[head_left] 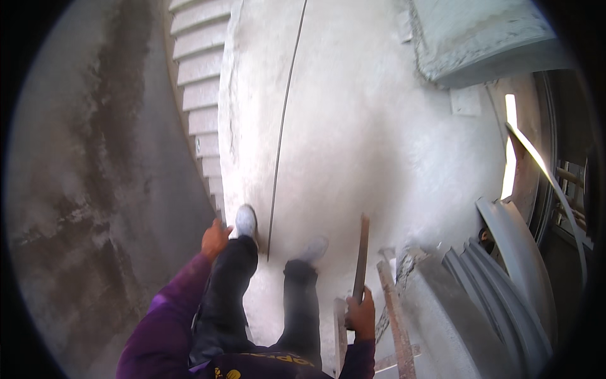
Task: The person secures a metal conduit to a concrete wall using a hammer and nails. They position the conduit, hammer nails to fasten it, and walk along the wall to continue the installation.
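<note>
My right hand (361,316) is closed around the lower end of a long, narrow, brown strip-like tool (362,256). The strip is slightly curved and points forward, away from my body. Whether it is wood or metal, I cannot tell. On the other side, my left hand (216,240) hangs beside my left shoe (246,221), at the edge of the grey stained surface (107,208). Its fingers look loosely bent and apart, with nothing visible in them.
A thin dark rod or cable (284,120) runs lengthwise over the pale dusty floor (341,114). Stepped slats (201,69) line its left side. Rusty bars (396,316), bent corrugated sheets (499,297) and a concrete block (435,316) stand at the right. A raised slab (486,38) is farther off.
</note>
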A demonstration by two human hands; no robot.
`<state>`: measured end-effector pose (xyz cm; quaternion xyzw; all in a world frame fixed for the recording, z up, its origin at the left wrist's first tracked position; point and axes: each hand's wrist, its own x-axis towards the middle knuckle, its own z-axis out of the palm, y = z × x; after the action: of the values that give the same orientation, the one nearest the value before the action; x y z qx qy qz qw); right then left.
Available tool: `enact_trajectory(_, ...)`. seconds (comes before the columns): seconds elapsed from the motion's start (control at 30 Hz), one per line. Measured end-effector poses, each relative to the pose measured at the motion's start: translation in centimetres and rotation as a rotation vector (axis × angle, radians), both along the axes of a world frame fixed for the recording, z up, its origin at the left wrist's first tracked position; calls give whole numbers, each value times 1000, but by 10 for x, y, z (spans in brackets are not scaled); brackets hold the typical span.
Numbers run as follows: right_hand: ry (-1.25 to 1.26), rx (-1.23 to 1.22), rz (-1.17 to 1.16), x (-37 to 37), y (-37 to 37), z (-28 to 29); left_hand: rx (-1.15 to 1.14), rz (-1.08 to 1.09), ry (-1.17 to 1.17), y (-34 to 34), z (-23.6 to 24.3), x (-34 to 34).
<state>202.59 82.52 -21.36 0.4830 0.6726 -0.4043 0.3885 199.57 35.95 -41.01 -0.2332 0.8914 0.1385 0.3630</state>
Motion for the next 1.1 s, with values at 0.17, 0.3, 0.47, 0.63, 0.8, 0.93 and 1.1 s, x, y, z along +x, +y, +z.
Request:
enact_trajectory(0.17,116,83,195,132,83,-56,80,188,126,-35,158,33)
enact_trajectory(0.3,-9,-204,288,149,132,-72,196,351,95,-20,236,72)
enact_trajectory(0.47,-354,-131,513,124,159,-55,422,614,33,48,296,91)
enact_trajectory(0.63,-197,-95,938,-35,117,117,571,663,19,100,323,67)
enact_trajectory(0.8,-52,45,1100,-99,158,63,669,1066,223,111,278,27)
enact_trajectory(0.93,13,39,1007,-219,146,106,601,1184,344,114,291,-20)
enact_trajectory(1.1,-87,-267,456,-363,120,158,623,1469,476,157,300,-29)
